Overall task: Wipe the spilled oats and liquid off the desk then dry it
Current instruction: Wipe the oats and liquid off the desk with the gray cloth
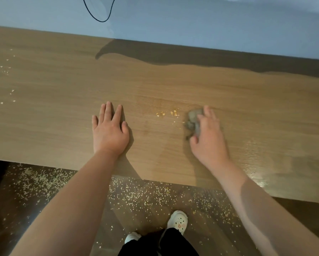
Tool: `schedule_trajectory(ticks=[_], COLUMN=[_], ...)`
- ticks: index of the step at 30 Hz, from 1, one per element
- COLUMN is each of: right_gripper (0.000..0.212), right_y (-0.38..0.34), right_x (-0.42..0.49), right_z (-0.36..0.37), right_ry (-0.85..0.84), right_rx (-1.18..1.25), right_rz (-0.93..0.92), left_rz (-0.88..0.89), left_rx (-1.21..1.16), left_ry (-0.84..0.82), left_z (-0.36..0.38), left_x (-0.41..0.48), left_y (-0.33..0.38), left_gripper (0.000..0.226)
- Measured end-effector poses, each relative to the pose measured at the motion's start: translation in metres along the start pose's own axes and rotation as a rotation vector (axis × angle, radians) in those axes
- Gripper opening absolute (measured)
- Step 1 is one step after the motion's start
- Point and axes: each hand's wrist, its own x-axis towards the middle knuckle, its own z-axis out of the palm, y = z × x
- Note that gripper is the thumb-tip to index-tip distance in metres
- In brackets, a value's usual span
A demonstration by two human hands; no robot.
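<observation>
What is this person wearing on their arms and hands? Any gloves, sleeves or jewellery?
Nothing that shows. The left hand and right hand are bare, with no gloves, rings or bracelets visible. Both forearms are uncovered right to the picture's edge, with no sleeve or watch in view. The right hand is slightly blurred.

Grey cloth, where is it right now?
In the head view the grey cloth lies bunched on the desk right of centre, held under the right hand, just right of a small cluster of oats.
</observation>
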Motion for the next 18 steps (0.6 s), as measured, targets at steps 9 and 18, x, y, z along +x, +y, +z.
schedule_trajectory(ticks=[9, 18], right_gripper=[0.068, 0.056], right_y=[0.010, 0.030], right_x=[-0.014, -0.050], right_z=[-0.029, 0.005], right_ry=[0.150, 0.190], right_rx=[0.401, -0.069], right_rz=[0.211, 0.426], left_rz=[-0.001, 0.025], left_rx=[0.007, 0.017], left_ry=[-0.013, -0.058], left_z=[-0.002, -0.006], left_x=[-0.001, 0.000], left_y=[0.001, 0.002], left_gripper=[0.057, 0.060])
